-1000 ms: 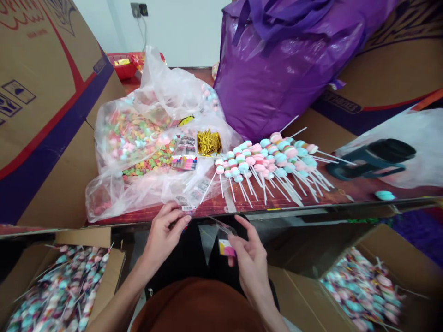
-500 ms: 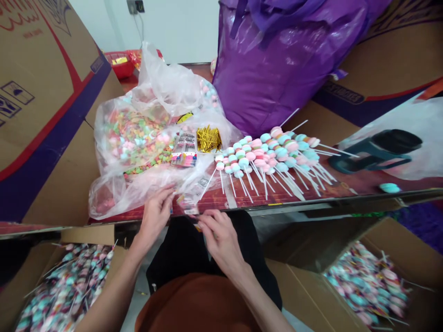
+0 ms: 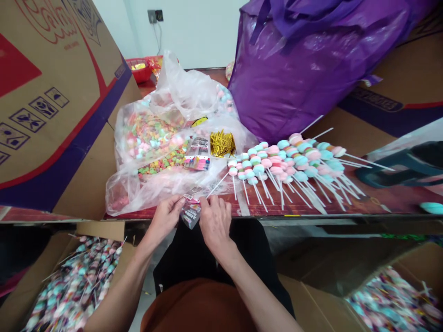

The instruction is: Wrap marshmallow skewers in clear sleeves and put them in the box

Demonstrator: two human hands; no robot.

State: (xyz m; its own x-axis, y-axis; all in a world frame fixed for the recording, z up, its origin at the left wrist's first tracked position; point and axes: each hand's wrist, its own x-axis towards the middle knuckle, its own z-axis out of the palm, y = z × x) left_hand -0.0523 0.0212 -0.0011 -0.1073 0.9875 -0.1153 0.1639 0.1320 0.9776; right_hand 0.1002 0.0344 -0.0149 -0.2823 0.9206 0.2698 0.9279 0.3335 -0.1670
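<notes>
My left hand (image 3: pixel 168 214) and my right hand (image 3: pixel 216 219) pinch the two sides of a small clear printed plastic bag (image 3: pixel 191 213) at the table's front edge. Just beyond it lies a stack of similar printed bags (image 3: pixel 198 154). To its right is a pile of gold twist ties (image 3: pixel 222 143). Pink and blue marshmallow skewers (image 3: pixel 284 161) on white sticks lie piled to the right of my hands. Behind my left hand, a large clear plastic bag (image 3: pixel 131 184) holds colourful gummy candies (image 3: pixel 162 159) and marshmallows.
A big cardboard box (image 3: pixel 76 115) stands at left, and a purple bag (image 3: pixel 294 78) at the back. Below the table edge, open boxes of skewers flank me, with skewers (image 3: pixel 76 281) at left and more skewers (image 3: pixel 394 299) at right. A teal bottle (image 3: pixel 387 168) lies at right.
My hands have come closer together, the right one rising to the table edge. The small bag now hangs opened out between them. The view has shifted left.
</notes>
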